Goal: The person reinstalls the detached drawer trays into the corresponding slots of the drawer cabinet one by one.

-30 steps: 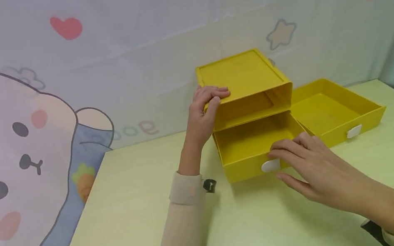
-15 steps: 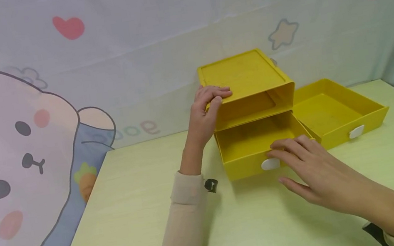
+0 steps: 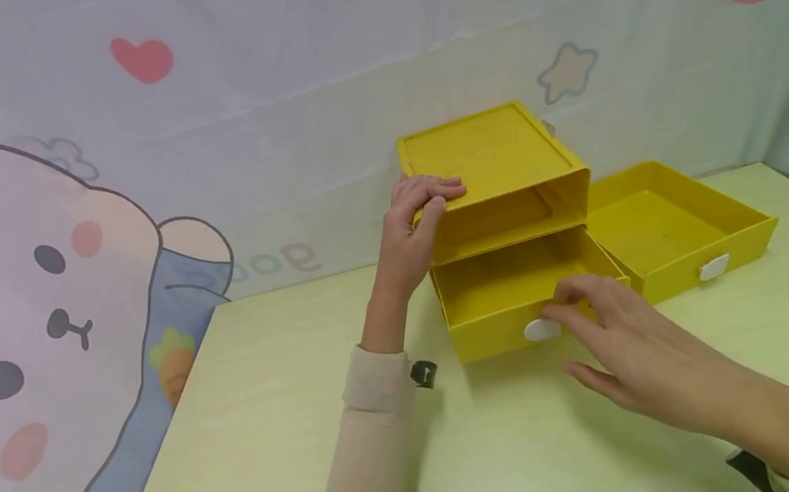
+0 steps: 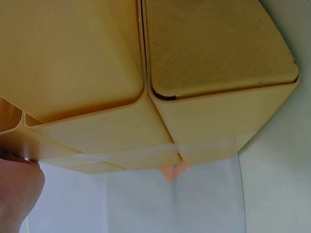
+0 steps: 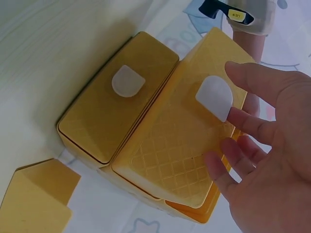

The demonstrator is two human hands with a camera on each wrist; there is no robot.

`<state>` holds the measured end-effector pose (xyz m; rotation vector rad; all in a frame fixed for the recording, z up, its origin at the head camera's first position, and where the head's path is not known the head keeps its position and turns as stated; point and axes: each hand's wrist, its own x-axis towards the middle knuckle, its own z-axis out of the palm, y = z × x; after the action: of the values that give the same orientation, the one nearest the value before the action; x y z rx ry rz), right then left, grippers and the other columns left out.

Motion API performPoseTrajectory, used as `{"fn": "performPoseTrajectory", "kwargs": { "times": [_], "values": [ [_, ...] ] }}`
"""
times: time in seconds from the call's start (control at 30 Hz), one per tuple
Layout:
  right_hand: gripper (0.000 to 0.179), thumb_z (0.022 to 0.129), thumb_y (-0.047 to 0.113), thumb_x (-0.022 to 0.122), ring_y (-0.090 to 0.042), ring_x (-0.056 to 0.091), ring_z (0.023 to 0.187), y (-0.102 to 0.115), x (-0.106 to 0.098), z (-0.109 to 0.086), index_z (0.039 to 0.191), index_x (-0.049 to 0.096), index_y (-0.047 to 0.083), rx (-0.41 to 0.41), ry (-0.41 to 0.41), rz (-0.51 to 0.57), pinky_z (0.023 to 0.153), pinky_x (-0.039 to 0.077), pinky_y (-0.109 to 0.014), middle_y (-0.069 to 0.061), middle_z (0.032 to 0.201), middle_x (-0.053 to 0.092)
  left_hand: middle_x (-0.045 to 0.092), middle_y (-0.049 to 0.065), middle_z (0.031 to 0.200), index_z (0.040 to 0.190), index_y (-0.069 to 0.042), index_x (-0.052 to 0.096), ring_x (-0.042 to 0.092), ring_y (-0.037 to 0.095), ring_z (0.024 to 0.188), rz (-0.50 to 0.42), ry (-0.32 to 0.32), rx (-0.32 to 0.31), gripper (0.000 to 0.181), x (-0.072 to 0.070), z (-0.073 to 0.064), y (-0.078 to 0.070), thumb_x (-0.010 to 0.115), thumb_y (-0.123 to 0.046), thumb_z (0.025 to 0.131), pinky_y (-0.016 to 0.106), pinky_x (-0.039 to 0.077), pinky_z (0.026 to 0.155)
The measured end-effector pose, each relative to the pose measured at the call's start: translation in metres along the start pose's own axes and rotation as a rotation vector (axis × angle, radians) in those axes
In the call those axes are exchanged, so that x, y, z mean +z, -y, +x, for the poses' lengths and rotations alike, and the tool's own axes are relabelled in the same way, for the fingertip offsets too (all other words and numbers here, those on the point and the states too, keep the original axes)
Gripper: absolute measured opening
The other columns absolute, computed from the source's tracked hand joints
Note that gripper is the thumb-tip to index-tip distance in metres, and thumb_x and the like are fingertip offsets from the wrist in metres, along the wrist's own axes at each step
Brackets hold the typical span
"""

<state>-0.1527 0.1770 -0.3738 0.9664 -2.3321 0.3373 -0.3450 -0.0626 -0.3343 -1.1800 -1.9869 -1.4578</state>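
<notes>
A yellow drawer cabinet (image 3: pixel 494 149) stands on the table in the head view. Its top compartment has no drawer in it. Below that, a yellow drawer (image 3: pixel 487 340) with a white knob (image 3: pixel 543 329) juts partway out, its inside bare. My left hand (image 3: pixel 408 231) rests on the cabinet's upper left front edge, fingers on top and thumb along the edge. Beside the knob is my right hand (image 3: pixel 625 352), its fingertips at the drawer front and its thumb apart, lower down. In the right wrist view, a closed lower drawer (image 5: pixel 102 121) with its own white knob shows.
To the right of the cabinet lies a separate yellow drawer (image 3: pixel 665 229) with a white knob, on the pale green table (image 3: pixel 262 433). A cloth (image 3: pixel 308 65) printed with a bear, hearts and a star hangs behind the table.
The jutting drawer has slid slightly into the cabinet. My right fingers have bent more and shifted a little along its front. My left hand has kept its place on the cabinet.
</notes>
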Motion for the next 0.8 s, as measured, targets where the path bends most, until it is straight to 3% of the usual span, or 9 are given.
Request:
{"fn": "performPoseTrajectory", "kwargs": {
  "times": [0.07, 0.13, 0.23, 0.63, 0.7, 0.8],
  "values": [
    [0.048, 0.107, 0.039, 0.063, -0.033, 0.055, 0.117, 0.0, 0.0, -0.0012, 0.14, 0.058, 0.005, 0.002, 0.024, -0.002, 0.093, 0.053, -0.05, -0.016, 0.133, 0.055, 0.072, 0.017, 0.128, 0.116, 0.001, 0.076, 0.054, 0.024, 0.132, 0.002, 0.001, 0.001, 0.033, 0.0005, 0.0, -0.0006, 0.047, -0.012, 0.11, 0.036, 0.009, 0.133],
    [0.06, 0.094, 0.026, 0.083, -0.032, 0.056, 0.118, 0.0001, -0.0005, -0.0021, 0.144, 0.056, 0.007, 0.011, 0.052, -0.001, 0.095, 0.054, -0.05, -0.014, 0.137, 0.055, 0.072, 0.017, 0.128, 0.117, 0.001, 0.076, 0.054, 0.024, 0.133, 0.003, 0.002, 0.004, 0.033, 0.0011, 0.0006, -0.0011, 0.047, -0.013, 0.11, 0.036, 0.009, 0.133],
    [0.083, 0.076, 0.013, 0.095, -0.031, 0.056, 0.121, 0.0004, -0.0014, -0.0024, 0.149, 0.053, 0.008, 0.019, 0.086, -0.006, 0.097, 0.054, -0.049, -0.012, 0.142, 0.055, 0.072, 0.017, 0.127, 0.116, 0.001, 0.076, 0.054, 0.025, 0.132, 0.002, 0.001, 0.008, 0.033, 0.0019, 0.0014, -0.002, 0.046, -0.013, 0.11, 0.037, 0.01, 0.133],
    [0.092, 0.079, 0.019, 0.093, -0.029, 0.051, 0.133, -0.0015, -0.0011, -0.0043, 0.157, 0.046, 0.007, -0.001, 0.122, 0.004, 0.105, 0.048, -0.05, -0.009, 0.151, 0.05, 0.072, 0.016, 0.127, 0.116, 0.001, 0.076, 0.054, 0.024, 0.133, -0.002, -0.007, -0.002, 0.033, 0.0007, 0.0001, -0.0003, 0.047, -0.013, 0.11, 0.036, 0.01, 0.133],
    [0.079, 0.094, 0.034, 0.082, -0.029, 0.05, 0.135, -0.0024, -0.0005, -0.0056, 0.159, 0.044, 0.008, -0.004, 0.121, 0.004, 0.106, 0.047, -0.05, -0.009, 0.153, 0.049, 0.072, 0.016, 0.127, 0.116, 0.001, 0.076, 0.054, 0.024, 0.133, 0.0, -0.005, -0.002, 0.034, 0.0008, 0.0002, -0.0003, 0.046, -0.013, 0.11, 0.036, 0.01, 0.133],
    [0.073, 0.104, 0.044, 0.067, -0.032, 0.049, 0.138, -0.0042, 0.001, -0.0082, 0.162, 0.041, 0.008, -0.02, 0.115, 0.005, 0.111, 0.042, -0.048, -0.01, 0.157, 0.047, 0.072, 0.016, 0.127, 0.116, 0.001, 0.076, 0.054, 0.024, 0.133, 0.005, -0.003, -0.003, 0.034, 0.0002, -0.0005, -0.0009, 0.046, -0.013, 0.11, 0.036, 0.009, 0.133]
  ]
}}
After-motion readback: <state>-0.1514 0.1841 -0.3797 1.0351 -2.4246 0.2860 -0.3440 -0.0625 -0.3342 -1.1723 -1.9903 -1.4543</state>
